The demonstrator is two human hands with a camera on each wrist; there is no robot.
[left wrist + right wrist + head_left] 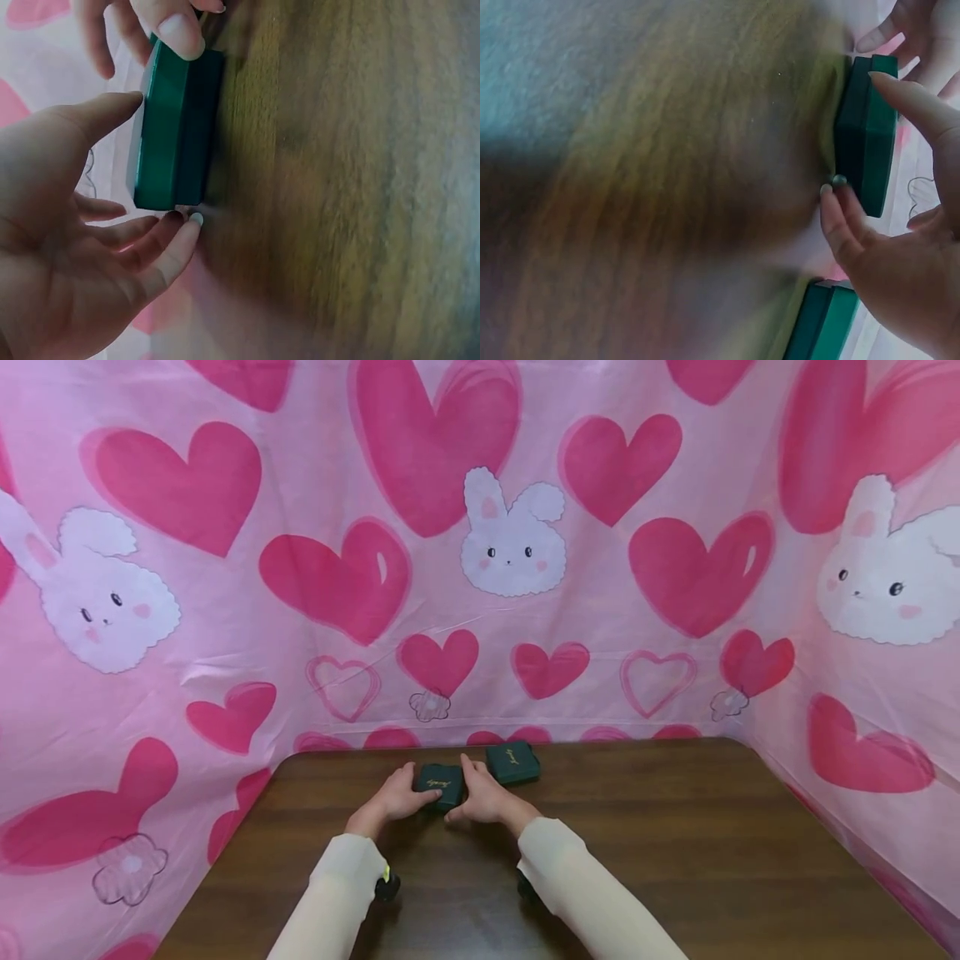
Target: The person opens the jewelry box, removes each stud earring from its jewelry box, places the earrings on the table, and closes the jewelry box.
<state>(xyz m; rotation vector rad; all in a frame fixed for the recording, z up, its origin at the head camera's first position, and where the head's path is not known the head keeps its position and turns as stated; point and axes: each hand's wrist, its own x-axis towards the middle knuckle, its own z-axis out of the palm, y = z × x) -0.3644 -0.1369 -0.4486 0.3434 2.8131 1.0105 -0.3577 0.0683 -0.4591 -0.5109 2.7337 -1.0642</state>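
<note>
Here both hands flank one small dark green gift box (441, 783) lying flat on the wooden worktop (675, 843). The left hand (396, 798) has its fingers (161, 255) spread and only lightly curved, the thumb reaching toward the box's top face and a fingertip touching the worktop right at the box's lower corner; it rests against the box without closing on it, as far as I can tell. The right hand (483, 797) pinches the box from the other side: its thumb lies on the lid and its fingers (840, 221) press the near side wall down by the worktop.

A second green gift box (513, 762) lies just beyond the right hand's knuckles, near but apart from the first.

In my judgement the chief risk is the lid: the seam between lid and base shows clearly in both wrist views, and a pinch taken only on the lid could lift it off and leave the base behind. A sideways push from one hand alone could also slide the box on the smooth wood, and the right hand's knuckles could nudge the second box.

Beyond the fingertips the worktop's far edge is near, where the pink heart-and-rabbit cloth (510, 543) begins. Open worktop lies toward the wrists and well out to either side of the hands.
</note>
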